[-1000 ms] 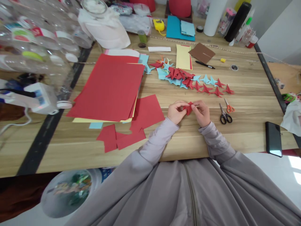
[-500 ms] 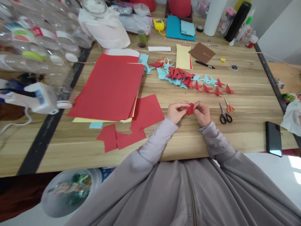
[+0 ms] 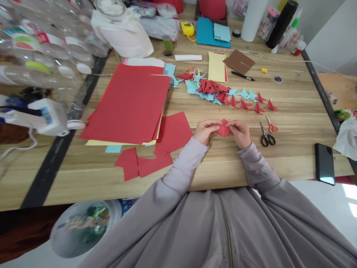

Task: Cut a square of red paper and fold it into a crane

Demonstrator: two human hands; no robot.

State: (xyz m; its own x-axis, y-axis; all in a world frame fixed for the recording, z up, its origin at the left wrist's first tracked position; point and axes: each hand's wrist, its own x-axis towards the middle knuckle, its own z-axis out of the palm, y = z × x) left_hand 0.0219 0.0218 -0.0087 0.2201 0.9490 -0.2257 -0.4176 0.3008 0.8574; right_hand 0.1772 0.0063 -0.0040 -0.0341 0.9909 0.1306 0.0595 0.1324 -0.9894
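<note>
a fair heap of small folded shapes [image 3: 206, 86], mostly red and light blue, looks done and lies on the counter [image 3: 217, 163] with a few trailing off to the right. the small red paper [image 3: 224, 130], just in front of the person, is only a flat diamond, pinched at its sides by the left hand [image 3: 204, 131] and right hand [image 3: 241, 134]. to the left, loose red pieces [image 3: 174, 134] and a stack of bigger sheets [image 3: 131, 104] look unfolded.
</note>
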